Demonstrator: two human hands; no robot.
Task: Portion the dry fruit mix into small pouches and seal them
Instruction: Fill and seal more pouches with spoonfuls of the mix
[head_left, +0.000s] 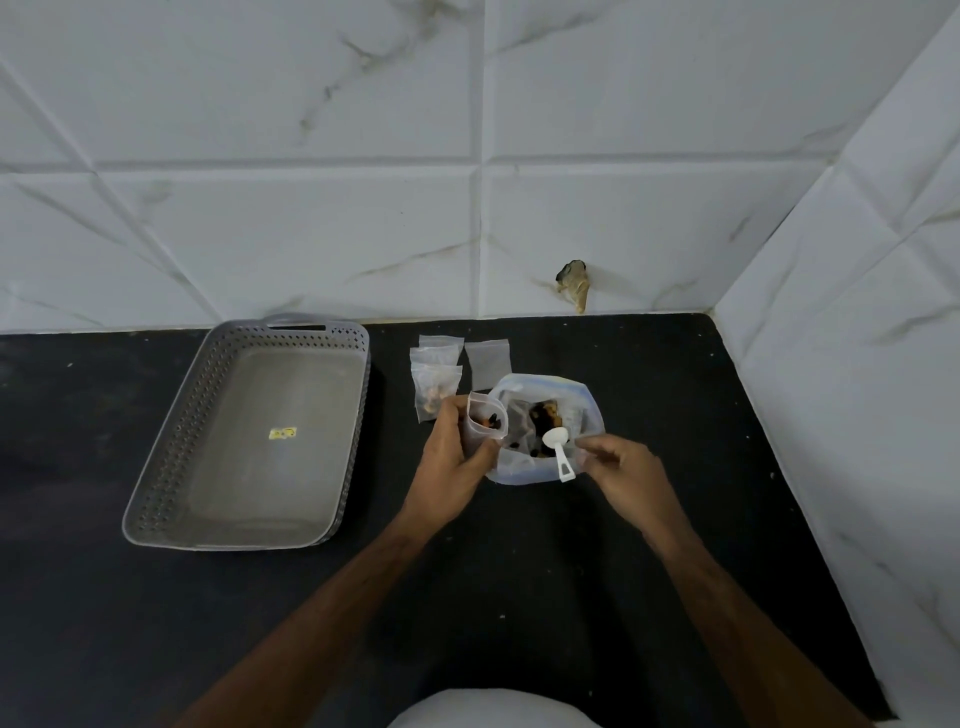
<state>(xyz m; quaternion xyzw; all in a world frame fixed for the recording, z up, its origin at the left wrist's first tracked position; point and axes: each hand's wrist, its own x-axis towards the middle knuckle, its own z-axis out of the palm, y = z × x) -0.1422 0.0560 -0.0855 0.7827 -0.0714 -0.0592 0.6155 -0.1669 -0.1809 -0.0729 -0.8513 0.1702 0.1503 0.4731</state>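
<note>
The left hand (451, 457) has its grip curled round a small pouch (482, 423), held upright and mouth-open against the big bag of dry fruit mix (545, 428), toward the bench's back right corner, likely to shorten each transfer. The right hand (621, 470) pinches that bag's rim beside the white scoop (558, 453), seemingly to steady it. Spare pouches (439, 371) lie behind near the back edge, and the grey tray (260, 436) sits to the left, presumably for sealed ones.

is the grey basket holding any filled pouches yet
No, the grey basket holds only a small yellow sticker; the filled pouches lie on the counter beside it.
</note>
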